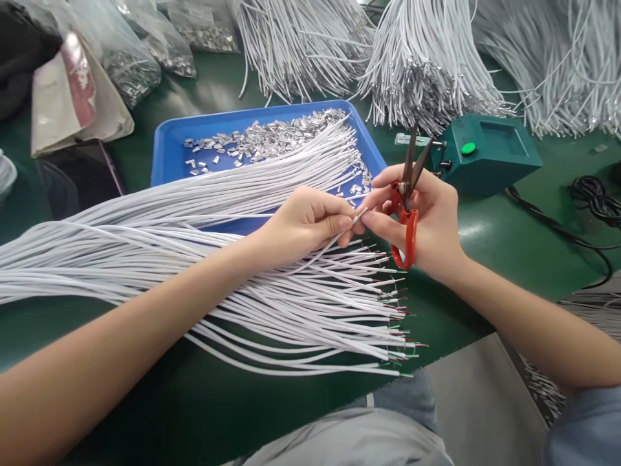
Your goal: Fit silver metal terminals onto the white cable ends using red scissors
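My left hand (310,223) is closed, pinching a thin white cable (331,246) close to its end between thumb and fingers. Red-handled scissors (411,236) hang in my right hand (434,223), their dark blades apart and pointing up. The thumb and forefinger of that hand meet at the cable's tip. Below both hands a fan of white cables (301,310) lies on the green table, with red and green wire ends showing. Another bundle of white cables (233,178) rests across a blue tray (252,114) beside small metal pieces (272,137).
A green box-shaped device (490,152) with a bright green button stands right of the tray, its black cord (557,223) trailing right. Large bundles of white cables (427,58) lie at the back. Bags of metal parts (130,68) and a dark phone (80,178) are left.
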A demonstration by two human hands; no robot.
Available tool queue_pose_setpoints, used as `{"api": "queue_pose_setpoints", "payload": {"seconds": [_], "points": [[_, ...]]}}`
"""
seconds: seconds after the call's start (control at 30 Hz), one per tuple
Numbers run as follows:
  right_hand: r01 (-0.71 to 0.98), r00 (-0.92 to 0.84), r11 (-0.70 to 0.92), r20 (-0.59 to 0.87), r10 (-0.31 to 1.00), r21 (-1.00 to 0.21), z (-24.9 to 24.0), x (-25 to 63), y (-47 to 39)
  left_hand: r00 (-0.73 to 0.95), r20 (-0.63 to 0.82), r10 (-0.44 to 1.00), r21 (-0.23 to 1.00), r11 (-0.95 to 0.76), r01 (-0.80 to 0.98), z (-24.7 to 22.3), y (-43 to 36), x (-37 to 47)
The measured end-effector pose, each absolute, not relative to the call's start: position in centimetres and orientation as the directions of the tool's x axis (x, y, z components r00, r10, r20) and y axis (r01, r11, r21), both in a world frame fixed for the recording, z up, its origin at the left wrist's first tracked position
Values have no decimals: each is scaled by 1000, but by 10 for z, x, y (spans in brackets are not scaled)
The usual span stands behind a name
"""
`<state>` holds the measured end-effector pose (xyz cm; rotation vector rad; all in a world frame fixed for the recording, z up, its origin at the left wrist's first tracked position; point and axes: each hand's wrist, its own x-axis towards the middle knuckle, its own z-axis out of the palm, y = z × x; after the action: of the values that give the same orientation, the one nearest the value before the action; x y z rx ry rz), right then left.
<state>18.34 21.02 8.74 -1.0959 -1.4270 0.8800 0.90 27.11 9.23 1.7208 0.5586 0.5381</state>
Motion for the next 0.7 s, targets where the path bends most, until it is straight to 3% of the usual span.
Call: {"api": "queue_pose_setpoints", "payload": {"seconds": [0.43, 0.7], "points": [[197, 16, 327, 337, 941, -924, 86, 183, 209, 742, 120, 659, 959, -270, 84, 90, 270, 10], [199, 32, 368, 381, 924, -908, 83, 183, 210, 712, 125, 692, 972, -230, 53, 88, 269, 10]]}}
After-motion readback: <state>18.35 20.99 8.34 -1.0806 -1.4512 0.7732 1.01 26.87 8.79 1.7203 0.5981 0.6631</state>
